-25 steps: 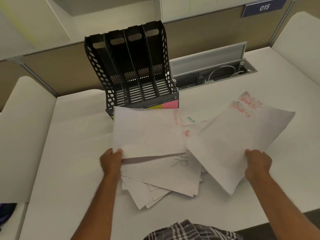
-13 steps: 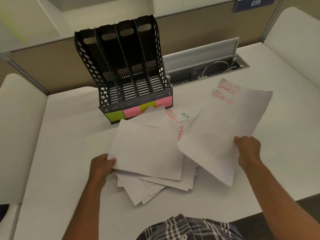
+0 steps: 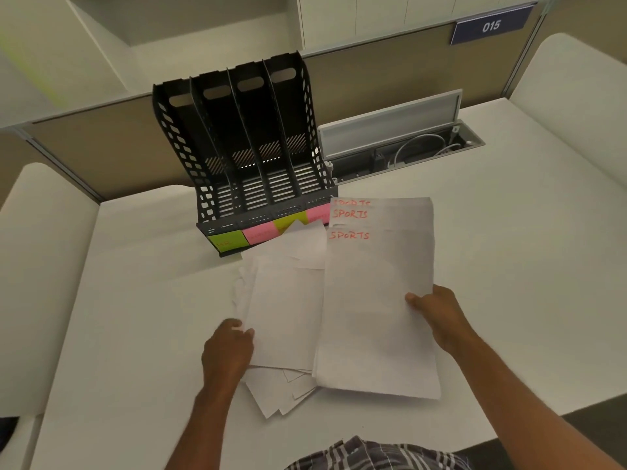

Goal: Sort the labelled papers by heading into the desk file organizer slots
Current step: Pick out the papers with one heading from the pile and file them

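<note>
A black file organizer point(image 3: 244, 154) with four empty slots stands at the back of the desk, green and pink sticky labels point(image 3: 259, 232) along its front. My right hand point(image 3: 437, 313) grips the right edge of a small stack of sheets headed SPORTS point(image 3: 376, 300) in red, held upright just right of the organizer's front. My left hand point(image 3: 230, 351) holds the left edge of a blank-side-up sheet point(image 3: 285, 310) that lies on a messy pile of papers point(image 3: 281, 391).
The white desk point(image 3: 135, 317) has an open cable trough point(image 3: 407, 150) with wires behind the organizer's right side. A partition wall with a sign 015 point(image 3: 492, 26) runs along the back. White side panels flank the desk.
My right hand swung the SPORTS sheets left and straightened them beside the organizer. My left hand laid its sheet down on the pile, covering the other headings.
</note>
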A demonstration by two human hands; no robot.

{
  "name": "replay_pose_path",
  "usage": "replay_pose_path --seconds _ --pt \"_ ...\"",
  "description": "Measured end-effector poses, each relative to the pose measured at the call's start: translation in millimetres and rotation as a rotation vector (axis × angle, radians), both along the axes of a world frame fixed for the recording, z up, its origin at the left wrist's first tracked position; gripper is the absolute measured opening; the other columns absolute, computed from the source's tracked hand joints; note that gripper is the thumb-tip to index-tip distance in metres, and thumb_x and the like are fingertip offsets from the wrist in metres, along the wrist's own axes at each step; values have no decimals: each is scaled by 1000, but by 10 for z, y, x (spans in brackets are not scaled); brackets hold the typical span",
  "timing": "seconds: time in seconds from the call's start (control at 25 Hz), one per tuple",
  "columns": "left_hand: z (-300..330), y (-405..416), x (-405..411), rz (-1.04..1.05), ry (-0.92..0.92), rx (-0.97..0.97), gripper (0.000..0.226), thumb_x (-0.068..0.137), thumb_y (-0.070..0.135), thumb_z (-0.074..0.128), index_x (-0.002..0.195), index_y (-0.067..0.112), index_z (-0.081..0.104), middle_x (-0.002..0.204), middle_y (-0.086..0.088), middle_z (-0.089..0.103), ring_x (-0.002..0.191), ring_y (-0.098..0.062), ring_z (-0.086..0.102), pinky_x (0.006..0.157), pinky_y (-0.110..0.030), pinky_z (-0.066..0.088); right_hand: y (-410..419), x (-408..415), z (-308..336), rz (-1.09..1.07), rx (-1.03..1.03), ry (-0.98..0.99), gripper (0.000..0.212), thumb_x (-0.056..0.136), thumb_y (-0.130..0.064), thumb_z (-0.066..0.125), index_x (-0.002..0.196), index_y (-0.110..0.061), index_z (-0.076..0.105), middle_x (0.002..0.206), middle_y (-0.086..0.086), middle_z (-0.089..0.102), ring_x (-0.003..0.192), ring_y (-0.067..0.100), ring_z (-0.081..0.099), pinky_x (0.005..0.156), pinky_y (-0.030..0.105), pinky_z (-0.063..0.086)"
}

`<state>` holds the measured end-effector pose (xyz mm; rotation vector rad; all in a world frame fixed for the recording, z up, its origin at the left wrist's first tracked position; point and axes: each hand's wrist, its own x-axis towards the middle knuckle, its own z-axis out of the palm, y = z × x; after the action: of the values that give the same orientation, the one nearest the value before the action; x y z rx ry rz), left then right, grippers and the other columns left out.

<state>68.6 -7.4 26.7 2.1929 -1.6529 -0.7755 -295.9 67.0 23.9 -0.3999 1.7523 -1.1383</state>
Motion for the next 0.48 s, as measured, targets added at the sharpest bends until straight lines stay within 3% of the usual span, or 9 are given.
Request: replay_pose_path --seconds 0.08,0.12,0.2,0.28,0.36,0.48 --pt "96 49 -185 -104 55 -359 29 92 22 68 118 12 64 119 -9 66 110 -26 61 93 -37 51 -32 45 12 70 -1 -35 34 91 -2 64 125 -4 63 110 12 73 98 35 69 82 42 57" --pt "159 43 -303 -110 201 -362 30 93 25 67 121 15 63 120 -4 65 110 -20 60 92 -31 51 -52 74 18 94 -6 -52 35 91 -1 64 127 -2 63 111 13 73 100 37 69 88 47 56" --pt "226 -7 -478 -87 432 -138 35 96 34 62 127 21 59 121 5 63 110 -13 60 91 -23 47 -90 143 28 140 -27 -85 37 91 1 64 128 -2 63 115 15 72 105 40 67 98 55 52" --pt "216 -62 -545 -86 573 33 35 97 38 59 128 22 60 122 5 66 109 -14 64 95 -29 50 -119 183 17 177 -48 -88 39 90 1 65 129 -3 62 117 16 72 107 41 66 101 58 49" --pt "201 -88 -589 -66 835 179 31 96 42 59 119 22 67 116 -1 74 104 -19 70 92 -36 57 -121 214 15 223 -59 -77 39 88 1 67 126 -6 64 117 15 72 108 40 66 102 59 49" --pt "160 -34 -705 -112 920 212 31 89 47 66 109 25 74 107 0 78 96 -18 75 83 -37 61 -106 290 -8 330 -79 -61 42 79 -5 72 120 -11 68 112 11 75 106 38 68 102 58 49"
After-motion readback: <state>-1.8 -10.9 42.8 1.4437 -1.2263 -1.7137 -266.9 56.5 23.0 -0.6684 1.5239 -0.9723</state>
